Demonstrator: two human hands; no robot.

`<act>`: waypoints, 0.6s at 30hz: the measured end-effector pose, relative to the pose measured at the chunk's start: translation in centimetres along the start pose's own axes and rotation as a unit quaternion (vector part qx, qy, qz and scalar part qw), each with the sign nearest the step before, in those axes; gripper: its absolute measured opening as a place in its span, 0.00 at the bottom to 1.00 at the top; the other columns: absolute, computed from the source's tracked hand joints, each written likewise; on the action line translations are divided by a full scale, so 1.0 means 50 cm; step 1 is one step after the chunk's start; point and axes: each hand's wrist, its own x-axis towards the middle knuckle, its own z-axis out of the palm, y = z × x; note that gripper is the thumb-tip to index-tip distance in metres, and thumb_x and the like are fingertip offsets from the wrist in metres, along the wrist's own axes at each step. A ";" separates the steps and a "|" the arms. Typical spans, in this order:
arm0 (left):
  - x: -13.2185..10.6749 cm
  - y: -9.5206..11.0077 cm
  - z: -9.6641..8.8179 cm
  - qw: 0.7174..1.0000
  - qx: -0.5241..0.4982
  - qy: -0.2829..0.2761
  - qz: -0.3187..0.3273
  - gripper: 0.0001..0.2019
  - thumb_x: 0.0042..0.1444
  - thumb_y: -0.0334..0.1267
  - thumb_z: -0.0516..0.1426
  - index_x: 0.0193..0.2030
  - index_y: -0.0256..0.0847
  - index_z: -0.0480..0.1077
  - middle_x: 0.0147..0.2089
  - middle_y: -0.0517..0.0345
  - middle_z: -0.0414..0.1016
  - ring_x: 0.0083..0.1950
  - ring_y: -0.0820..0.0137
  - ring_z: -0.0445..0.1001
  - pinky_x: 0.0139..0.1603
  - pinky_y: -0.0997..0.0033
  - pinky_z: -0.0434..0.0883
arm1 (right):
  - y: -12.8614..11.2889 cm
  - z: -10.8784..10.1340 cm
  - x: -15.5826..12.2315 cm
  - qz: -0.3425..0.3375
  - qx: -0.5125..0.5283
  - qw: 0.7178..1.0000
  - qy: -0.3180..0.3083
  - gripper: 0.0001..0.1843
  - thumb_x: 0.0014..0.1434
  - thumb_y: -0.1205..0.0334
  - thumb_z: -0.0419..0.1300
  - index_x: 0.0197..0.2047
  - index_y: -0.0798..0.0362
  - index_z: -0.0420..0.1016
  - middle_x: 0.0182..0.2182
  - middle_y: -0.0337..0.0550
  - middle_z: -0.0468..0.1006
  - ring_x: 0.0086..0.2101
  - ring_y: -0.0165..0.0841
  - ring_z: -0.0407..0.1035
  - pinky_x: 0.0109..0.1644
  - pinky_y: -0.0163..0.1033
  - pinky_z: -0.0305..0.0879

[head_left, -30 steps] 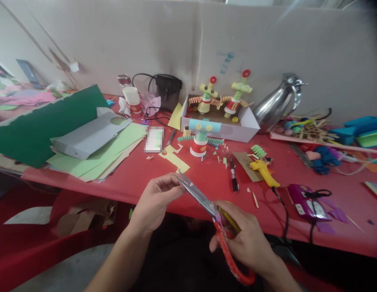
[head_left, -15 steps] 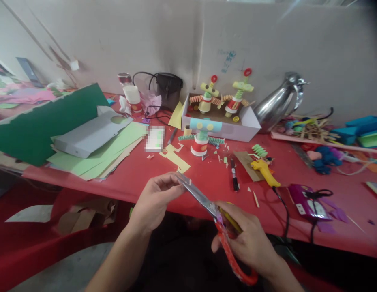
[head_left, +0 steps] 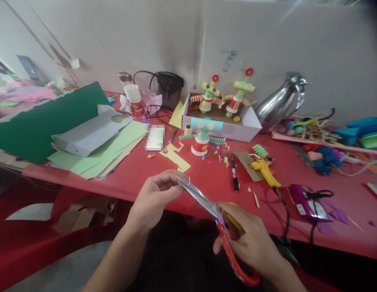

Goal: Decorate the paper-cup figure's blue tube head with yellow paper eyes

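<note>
My right hand (head_left: 246,231) grips a pair of scissors (head_left: 202,196) with red and yellow handles. The blades point up and left, close together, above the table's front edge. At their tips, my left hand (head_left: 158,194) has its thumb and fingers pinched together. A tiny pale bit (head_left: 189,180) shows beside the blade; what the left fingers hold is mostly hidden. Beyond the hands lie cut yellow paper scraps (head_left: 178,158). A paper-cup figure (head_left: 200,144) with a light-blue tube head and pleated green arms stands behind them.
Two similar figures (head_left: 206,101) stand in a white box (head_left: 221,132). On the right are a black pen (head_left: 234,174), a yellow glue gun (head_left: 266,172) with its cord, a purple box (head_left: 308,202) and a steel jug (head_left: 281,99). Paper sheets (head_left: 115,150) lie left on the red table (head_left: 127,178).
The scissors have tilted very slightly, and my right hand has shifted a touch down and right. My left hand stays pinched at the blade tips.
</note>
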 end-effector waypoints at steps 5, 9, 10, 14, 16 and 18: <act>0.000 0.002 0.000 1.000 0.002 0.011 0.001 0.03 0.52 0.34 0.66 0.35 0.41 0.80 0.40 0.57 0.75 0.42 0.72 0.73 0.47 0.75 0.70 | 0.009 0.002 -0.005 -0.004 -0.007 1.000 0.015 0.23 0.62 0.51 0.63 0.58 0.49 0.70 0.44 0.49 0.81 0.44 0.42 0.79 0.41 0.38 0.76; -0.001 0.000 -0.002 1.000 0.004 0.016 -0.003 0.02 0.52 0.34 0.66 0.34 0.41 0.80 0.39 0.57 0.75 0.41 0.73 0.72 0.46 0.75 0.70 | 0.011 0.002 -0.008 -0.004 -0.013 1.000 0.006 0.24 0.63 0.52 0.63 0.60 0.48 0.69 0.42 0.47 0.82 0.41 0.41 0.80 0.40 0.38 0.77; -0.002 0.000 -0.002 1.000 0.004 0.017 -0.003 0.02 0.52 0.34 0.66 0.34 0.41 0.80 0.39 0.57 0.75 0.41 0.73 0.72 0.46 0.75 0.71 | 0.011 0.001 -0.008 -0.005 -0.017 1.000 0.008 0.24 0.63 0.52 0.63 0.60 0.48 0.69 0.42 0.47 0.82 0.41 0.40 0.80 0.40 0.38 0.77; -0.001 0.001 -0.002 1.000 0.008 0.023 -0.002 0.03 0.51 0.35 0.67 0.34 0.41 0.80 0.40 0.56 0.75 0.42 0.72 0.73 0.47 0.74 0.71 | 0.013 0.000 -0.007 -0.011 -0.033 0.999 0.016 0.23 0.62 0.55 0.64 0.59 0.50 0.70 0.44 0.49 0.82 0.46 0.42 0.79 0.41 0.38 0.77; -0.001 0.002 -0.001 1.000 0.008 0.026 -0.001 0.03 0.51 0.35 0.67 0.34 0.41 0.80 0.40 0.56 0.76 0.42 0.72 0.73 0.47 0.74 0.71 | 0.012 -0.001 -0.007 -0.015 -0.039 0.999 0.017 0.23 0.62 0.56 0.64 0.59 0.51 0.70 0.44 0.50 0.82 0.48 0.43 0.78 0.42 0.38 0.77; -0.001 0.002 -0.001 1.000 0.006 0.025 0.000 0.03 0.51 0.35 0.67 0.33 0.41 0.80 0.40 0.56 0.76 0.42 0.72 0.73 0.47 0.74 0.71 | 0.010 -0.003 -0.008 -0.015 -0.046 0.999 0.016 0.23 0.62 0.57 0.63 0.59 0.51 0.70 0.43 0.50 0.83 0.47 0.43 0.78 0.42 0.38 0.77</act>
